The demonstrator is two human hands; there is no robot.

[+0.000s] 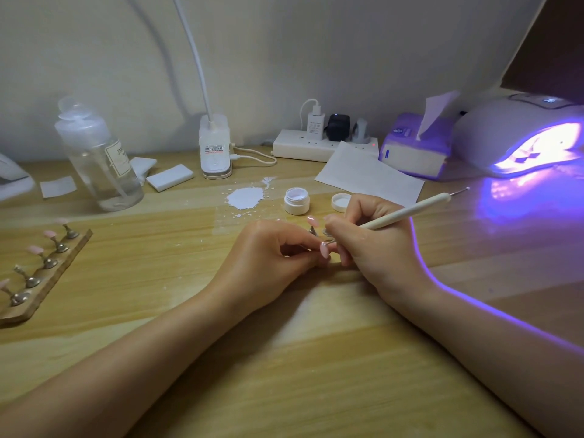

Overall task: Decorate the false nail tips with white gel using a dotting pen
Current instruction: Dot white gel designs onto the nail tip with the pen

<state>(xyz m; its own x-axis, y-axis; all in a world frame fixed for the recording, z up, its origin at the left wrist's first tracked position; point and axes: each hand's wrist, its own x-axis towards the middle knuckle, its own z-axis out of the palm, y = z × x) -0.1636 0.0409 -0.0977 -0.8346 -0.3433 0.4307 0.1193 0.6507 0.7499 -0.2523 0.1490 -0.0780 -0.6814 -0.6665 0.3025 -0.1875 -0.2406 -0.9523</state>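
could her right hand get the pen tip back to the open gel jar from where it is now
Probably yes. The right hand grips the dotting pen, and the open gel jar stands uncovered just behind it, its lid set aside, nothing between.

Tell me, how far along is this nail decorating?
Ready: the gel jar is open, its lid beside it. In hand: the left hand pinches a pink nail tip while the right hand holds the dotting pen at it. Left: tips on the wooden stand look plain pink, though too small to be sure.
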